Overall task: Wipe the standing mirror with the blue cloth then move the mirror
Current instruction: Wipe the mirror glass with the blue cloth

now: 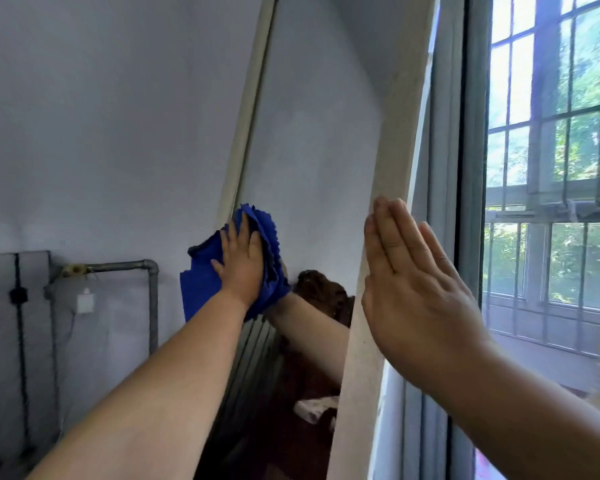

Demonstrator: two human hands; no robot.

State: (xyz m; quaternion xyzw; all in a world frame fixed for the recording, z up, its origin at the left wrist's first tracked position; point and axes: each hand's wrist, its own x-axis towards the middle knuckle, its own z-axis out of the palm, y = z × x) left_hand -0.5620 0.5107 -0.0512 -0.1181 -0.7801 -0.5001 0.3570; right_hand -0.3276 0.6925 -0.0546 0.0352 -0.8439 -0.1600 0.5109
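A tall standing mirror (312,150) in a pale beige frame leans slightly, filling the middle of the view. My left hand (241,259) presses a crumpled blue cloth (201,282) flat against the glass near the mirror's left edge, fingers spread over the cloth. My right hand (416,285) lies flat with its fingers straight against the mirror's right frame bar (392,161), steadying it. The glass reflects my arm, the cloth and a dark brown shape low down.
A barred window (551,168) with its grey frame stands just right of the mirror. On the left wall run a grey pipe (125,266), a white socket (85,303) and dark vertical panels (14,341). The wall behind is plain white.
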